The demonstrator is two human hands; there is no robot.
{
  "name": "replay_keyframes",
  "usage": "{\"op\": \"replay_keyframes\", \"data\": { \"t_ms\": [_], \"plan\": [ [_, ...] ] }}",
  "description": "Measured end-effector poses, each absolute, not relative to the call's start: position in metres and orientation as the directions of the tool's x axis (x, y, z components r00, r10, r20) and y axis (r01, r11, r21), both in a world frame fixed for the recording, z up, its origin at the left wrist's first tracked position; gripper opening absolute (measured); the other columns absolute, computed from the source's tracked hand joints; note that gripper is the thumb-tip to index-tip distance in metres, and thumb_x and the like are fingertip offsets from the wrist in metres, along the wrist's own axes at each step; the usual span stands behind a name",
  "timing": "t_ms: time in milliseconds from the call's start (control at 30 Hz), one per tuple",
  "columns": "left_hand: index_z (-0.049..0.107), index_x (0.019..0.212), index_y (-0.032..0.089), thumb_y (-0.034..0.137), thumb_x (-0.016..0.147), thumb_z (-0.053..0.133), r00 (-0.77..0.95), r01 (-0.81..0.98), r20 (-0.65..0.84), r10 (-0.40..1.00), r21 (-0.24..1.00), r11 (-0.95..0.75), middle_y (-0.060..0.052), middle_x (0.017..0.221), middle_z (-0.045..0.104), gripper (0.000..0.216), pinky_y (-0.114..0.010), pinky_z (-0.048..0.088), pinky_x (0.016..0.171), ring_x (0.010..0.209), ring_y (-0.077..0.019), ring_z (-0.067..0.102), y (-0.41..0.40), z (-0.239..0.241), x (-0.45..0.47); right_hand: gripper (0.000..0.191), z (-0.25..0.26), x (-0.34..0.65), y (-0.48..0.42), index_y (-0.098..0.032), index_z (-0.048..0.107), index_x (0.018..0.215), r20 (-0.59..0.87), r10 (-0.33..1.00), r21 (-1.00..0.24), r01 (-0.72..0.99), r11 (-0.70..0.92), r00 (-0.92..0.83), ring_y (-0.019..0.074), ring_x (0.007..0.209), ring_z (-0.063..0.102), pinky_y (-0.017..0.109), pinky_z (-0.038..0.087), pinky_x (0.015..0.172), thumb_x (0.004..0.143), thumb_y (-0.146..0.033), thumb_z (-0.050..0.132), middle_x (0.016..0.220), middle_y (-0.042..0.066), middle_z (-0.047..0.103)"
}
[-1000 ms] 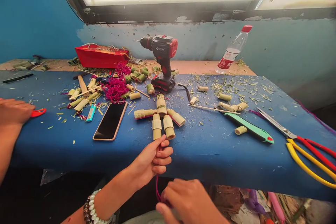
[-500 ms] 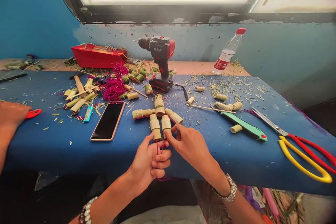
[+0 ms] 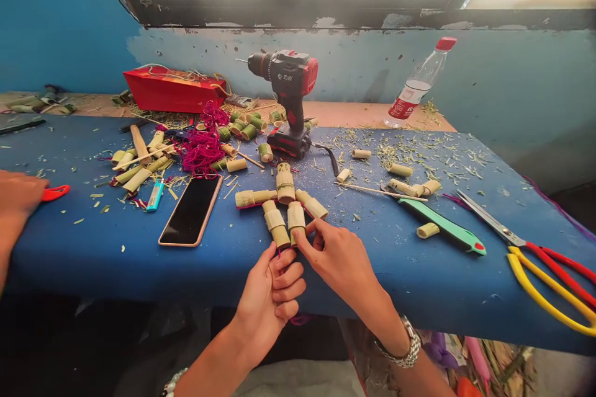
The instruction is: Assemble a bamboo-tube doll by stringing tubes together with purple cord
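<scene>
A jointed bamboo figure [image 3: 285, 186] lies on the blue-covered table, with a head-and-body piece on top, two arm pieces and two leg pieces. My left hand [image 3: 272, 288] is curled below the legs, closed around the magenta cord [image 3: 280, 253] that comes from them. Its thumb touches the lower end of the left leg piece [image 3: 276, 224]. My right hand [image 3: 342, 257] pinches the bottom of the right leg piece [image 3: 296, 216] between thumb and forefinger. Most of the cord is hidden inside my left fingers.
A cordless drill [image 3: 291, 99] stands behind the figure. To the left are a phone [image 3: 190, 211], a lighter [image 3: 155, 195] and tangled magenta yarn [image 3: 200, 149]. Scissors [image 3: 516, 239] and a green-handled tool [image 3: 442, 223] lie right. Another person's hand [image 3: 18, 205] is at far left, by a red handle.
My left fingers have curled tighter around the cord, and less of it shows below the legs. The left leg piece has tilted slightly. The view has shifted a little.
</scene>
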State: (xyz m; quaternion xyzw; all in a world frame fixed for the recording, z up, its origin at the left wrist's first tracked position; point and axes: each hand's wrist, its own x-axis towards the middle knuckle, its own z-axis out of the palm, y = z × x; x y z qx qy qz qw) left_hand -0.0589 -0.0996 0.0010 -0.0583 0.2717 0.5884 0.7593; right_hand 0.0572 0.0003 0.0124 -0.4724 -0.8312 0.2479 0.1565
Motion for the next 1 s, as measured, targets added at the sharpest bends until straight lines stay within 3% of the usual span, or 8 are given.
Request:
{"op": "replay_keyframes", "data": {
  "t_ms": [133,233,333,400,600,667,800,1000],
  "plan": [
    [0.029,0.072,0.023,0.048,0.074,0.089,0.142,-0.899,-0.489,0.861,0.301,0.319,0.013,0.052,0.022,0.065,-0.013,0.012,0.036,0.047,-0.0047,0.007,-0.101,0.0,-0.062,0.026,0.01,0.06,0.0,-0.022,0.069,0.083,0.066,0.848,-0.549,0.69,0.471,-0.526,0.0141,0.051,0.057,0.028,0.025,0.055,0.102,-0.04,0.062,0.058,-0.003,0.063],
    [0.038,0.07,0.022,0.066,0.079,0.077,0.118,-0.764,-0.501,0.858,0.506,0.4,0.011,0.052,0.028,0.06,-0.016,0.018,0.036,0.045,-0.0057,0.014,-0.108,0.002,-0.068,0.025,0.009,0.062,-0.002,-0.022,0.069,0.089,0.049,0.85,-0.538,0.703,0.464,-0.524,0.0156,0.053,0.058,0.029,0.025,0.057,0.103,-0.04,0.061,0.059,-0.003,0.062],
    [0.053,0.072,0.02,0.073,0.092,0.055,-0.038,-0.35,-0.514,0.857,0.81,0.47,0.003,0.056,0.047,0.057,-0.021,0.037,0.047,0.048,-0.0101,0.04,-0.122,0.003,-0.072,0.024,0.006,0.064,-0.003,-0.021,0.07,0.096,0.068,0.858,-0.522,0.715,0.465,-0.508,0.0169,0.054,0.058,0.03,0.024,0.058,0.103,-0.041,0.06,0.059,-0.003,0.061],
    [0.064,0.077,0.019,0.061,0.102,0.044,-0.137,0.005,-0.476,0.869,0.877,0.481,-0.004,0.065,0.062,0.054,-0.024,0.045,0.062,0.062,-0.015,0.057,-0.136,0.003,-0.071,0.023,0.002,0.064,-0.004,-0.02,0.069,0.097,0.115,0.864,-0.534,0.703,0.47,-0.49,0.0168,0.054,0.058,0.03,0.024,0.058,0.103,-0.04,0.059,0.058,-0.003,0.059],
    [0.076,0.078,0.025,0.041,0.091,0.074,-0.32,0.683,-0.093,0.943,0.667,0.298,-0.006,0.076,0.073,0.021,-0.029,0.035,0.065,0.071,-0.0216,0.06,-0.165,0.002,-0.062,0.02,-0.01,0.07,-0.005,-0.019,0.067,0.099,0.268,0.873,-0.7,0.54,0.467,-0.408,0.0112,0.046,0.047,0.025,0.03,0.054,0.102,-0.035,0.055,0.055,-0.007,0.05],
    [0.079,0.095,0.028,0.041,0.089,0.076,-0.429,0.757,0.128,0.894,0.591,0.279,-0.005,0.082,0.074,0.014,-0.029,0.036,0.066,0.077,-0.0228,0.061,-0.16,0.007,-0.066,0.02,-0.011,0.073,-0.006,-0.018,0.066,0.102,0.29,0.874,-0.762,0.459,0.458,-0.39,0.0096,0.045,0.046,0.023,0.032,0.052,0.102,-0.034,0.053,0.056,-0.008,0.048],
    [0.061,0.142,0.027,0.05,0.09,0.075,-0.488,0.827,0.321,0.811,0.466,0.314,-0.006,0.111,0.073,0.059,-0.031,0.042,0.075,0.09,-0.0252,0.063,-0.128,0.012,-0.076,0.015,-0.013,0.076,-0.009,-0.018,0.066,0.105,0.336,0.848,-0.772,0.396,0.498,-0.411,0.0081,0.045,0.045,0.022,0.033,0.05,0.102,-0.03,0.057,0.057,-0.009,0.048],
    [0.061,0.138,0.027,0.033,0.1,0.063,-0.373,0.908,0.395,0.84,0.341,0.244,-0.007,0.125,0.066,0.039,-0.035,0.046,0.089,0.106,-0.0252,0.062,-0.102,-0.003,-0.073,0.01,-0.021,0.078,-0.01,-0.019,0.067,0.105,0.46,0.747,-0.66,0.378,0.649,-0.479,0.0075,0.047,0.049,0.024,0.034,0.052,0.103,-0.026,0.059,0.059,-0.008,0.051]
  ]
}}
